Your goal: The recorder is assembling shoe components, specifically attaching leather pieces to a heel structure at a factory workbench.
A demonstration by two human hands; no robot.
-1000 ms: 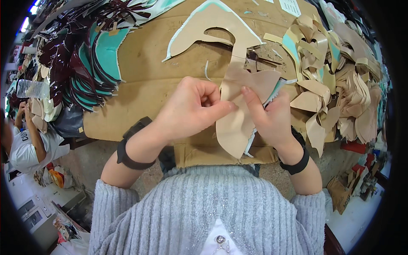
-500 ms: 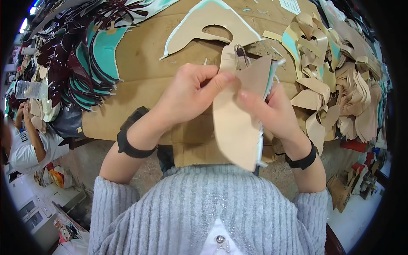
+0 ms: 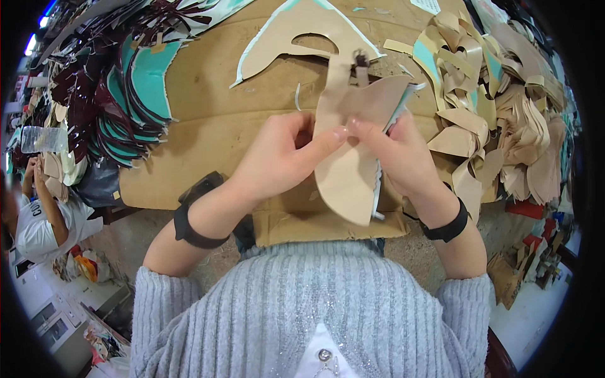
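Between my hands is a beige leather shoe-upper piece with a pale, frayed edge on its right side. My left hand grips its left side, thumb on the face and fingers curled behind. My right hand holds the right side, its thumb pressed on the face close to the left thumb. At the far end of the piece stands a narrow strap with a small dark buckle-like part, too blurred to make out. Just beyond lies another beige upper piece, arched, with white edging.
Brown cardboard covers the table. Dark red and turquoise cut pieces are heaped at left. Beige strips and stacked beige pieces lie at right. A clear plastic container and another person are at far left.
The held piece has turned and flexed, its near end rising away from me. My right thumb has moved up beside the left one, and my left hand has shifted slightly nearer.
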